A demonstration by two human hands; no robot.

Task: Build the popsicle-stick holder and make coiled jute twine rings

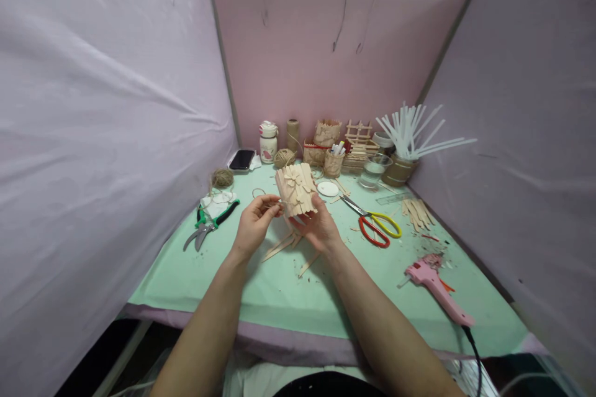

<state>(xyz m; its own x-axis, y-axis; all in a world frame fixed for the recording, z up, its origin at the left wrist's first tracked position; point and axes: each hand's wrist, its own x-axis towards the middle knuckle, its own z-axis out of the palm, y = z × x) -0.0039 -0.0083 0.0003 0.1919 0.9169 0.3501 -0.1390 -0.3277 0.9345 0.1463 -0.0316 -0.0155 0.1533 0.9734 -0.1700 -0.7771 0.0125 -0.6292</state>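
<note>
My right hand (320, 227) grips a small holder made of pale wooden craft sticks (298, 189) from below and from its right side. The holder is tilted above the table, and a flower shape of thin wood pieces sits on the side facing me. At its lower left edge my left hand (258, 220) is closed in a pinch. A thin strand seems to show by those fingertips, but what they hold is too small to make out. Loose craft sticks (279, 246) lie on the table below my hands.
Green-handled pruning shears (209, 224) and a twine ball (222, 177) lie left. Scissors (372, 223), a pink glue gun (437, 288) with its cord and more craft sticks (418, 214) lie right. Behind stand a water glass (374, 172), a jar of glue sticks (400, 168) and a bottle (269, 143).
</note>
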